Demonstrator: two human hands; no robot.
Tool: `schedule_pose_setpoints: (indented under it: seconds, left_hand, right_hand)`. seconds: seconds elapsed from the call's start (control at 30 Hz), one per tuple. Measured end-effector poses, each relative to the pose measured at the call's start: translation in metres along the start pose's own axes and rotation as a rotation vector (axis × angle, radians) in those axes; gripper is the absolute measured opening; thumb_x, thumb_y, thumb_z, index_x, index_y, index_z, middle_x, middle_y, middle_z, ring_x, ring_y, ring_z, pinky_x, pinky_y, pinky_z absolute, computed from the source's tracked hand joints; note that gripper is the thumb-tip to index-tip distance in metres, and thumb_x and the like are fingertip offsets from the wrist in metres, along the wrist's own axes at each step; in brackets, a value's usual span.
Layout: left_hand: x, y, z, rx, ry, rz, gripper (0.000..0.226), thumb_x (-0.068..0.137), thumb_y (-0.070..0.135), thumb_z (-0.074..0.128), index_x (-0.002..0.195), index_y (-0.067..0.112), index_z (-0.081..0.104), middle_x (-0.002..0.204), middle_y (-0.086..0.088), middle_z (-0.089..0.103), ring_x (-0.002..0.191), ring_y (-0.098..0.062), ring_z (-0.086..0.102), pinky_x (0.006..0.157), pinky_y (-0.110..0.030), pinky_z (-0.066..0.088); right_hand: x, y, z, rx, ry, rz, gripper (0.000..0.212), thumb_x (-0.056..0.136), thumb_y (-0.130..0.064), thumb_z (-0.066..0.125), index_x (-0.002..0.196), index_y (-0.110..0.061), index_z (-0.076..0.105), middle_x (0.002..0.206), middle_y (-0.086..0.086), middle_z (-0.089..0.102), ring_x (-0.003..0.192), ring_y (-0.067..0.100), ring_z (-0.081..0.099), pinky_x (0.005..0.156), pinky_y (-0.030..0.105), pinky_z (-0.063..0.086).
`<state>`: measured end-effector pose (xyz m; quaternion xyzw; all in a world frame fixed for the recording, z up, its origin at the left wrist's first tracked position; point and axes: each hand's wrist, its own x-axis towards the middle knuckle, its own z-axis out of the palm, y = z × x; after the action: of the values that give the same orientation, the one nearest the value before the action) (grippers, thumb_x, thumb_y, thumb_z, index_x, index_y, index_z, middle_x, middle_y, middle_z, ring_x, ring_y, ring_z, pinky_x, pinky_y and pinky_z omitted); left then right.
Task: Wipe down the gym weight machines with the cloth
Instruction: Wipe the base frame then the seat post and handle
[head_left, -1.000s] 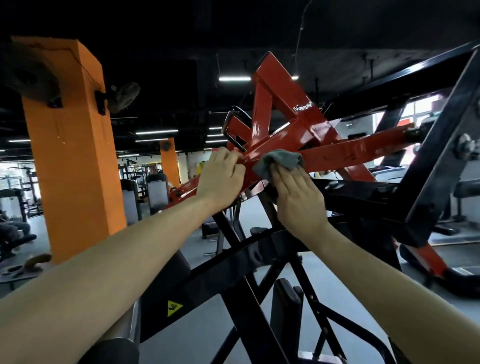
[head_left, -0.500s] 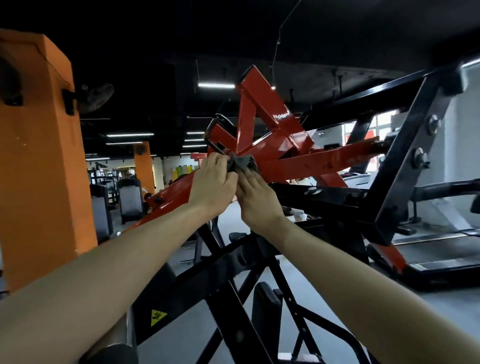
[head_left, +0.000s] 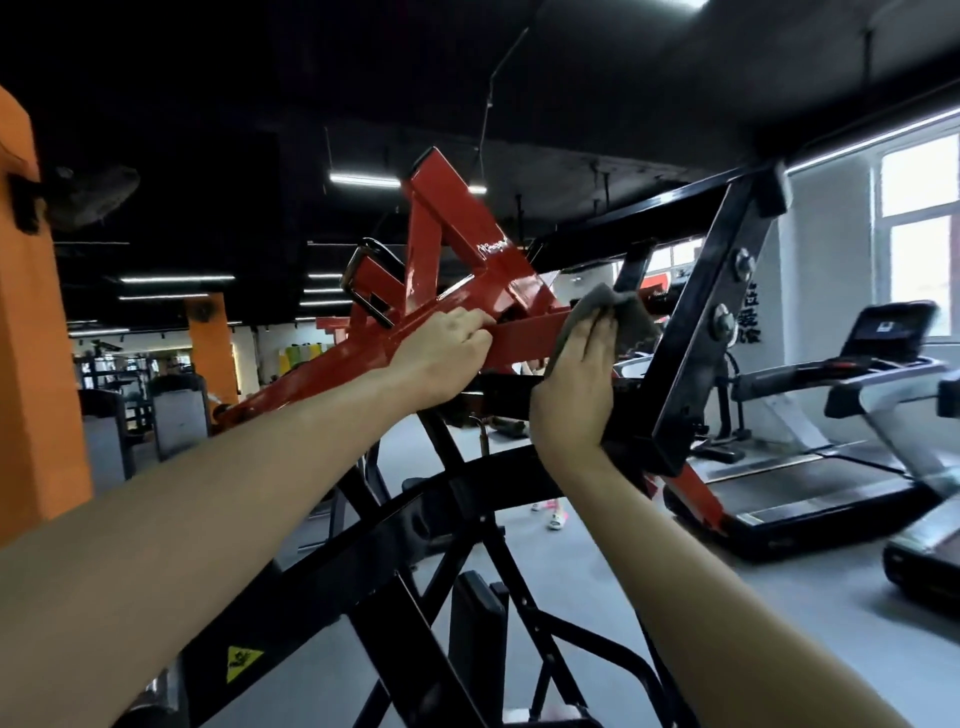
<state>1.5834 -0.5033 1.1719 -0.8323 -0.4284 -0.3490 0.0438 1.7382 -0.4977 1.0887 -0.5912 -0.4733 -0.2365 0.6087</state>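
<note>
Currently the right hand (head_left: 576, 395) lies flat, fingers straight and together, pressing the grey cloth (head_left: 631, 318) against the red lever arm (head_left: 524, 339) of the weight machine, just beside the black upright (head_left: 696, 338). The left hand (head_left: 441, 353) grips the same red lever arm, fingers curled over its upper edge.

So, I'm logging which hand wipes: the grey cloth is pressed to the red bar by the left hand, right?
Wrong hand. The head view shows the right hand pressing the grey cloth to the red bar, fingers straight; the left hand only grips that bar.
</note>
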Motion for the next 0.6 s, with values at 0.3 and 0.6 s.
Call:
schedule_pose_setpoints:
  seconds: [0.3,0.6]
  left_hand:
    - [0.021,0.030,0.004,0.002,-0.064,0.000,0.041,0.101,0.040,0.031,0.117,0.032,0.068,0.124,0.004,0.067,0.120,-0.018,0.057,0.101,-0.041,0.044]
    - [0.031,0.023,0.025,0.045,-0.009,0.083,0.047,0.109,0.031,0.028,0.150,0.031,0.049,0.156,0.007,0.049,0.140,-0.019,0.044,0.113,-0.036,0.029]
  right_hand:
    - [-0.021,-0.026,0.014,0.059,-0.068,-0.195,0.091,0.089,-0.011,0.061,0.165,-0.004,0.011,0.172,0.014,0.014,0.160,0.030,0.009,0.130,0.046,0.018]
    - [0.084,0.011,0.000,0.199,0.065,0.341,0.058,0.106,-0.022,0.016,0.150,0.009,0.039,0.156,0.029,0.040,0.146,0.038,0.037,0.124,0.045,0.028]
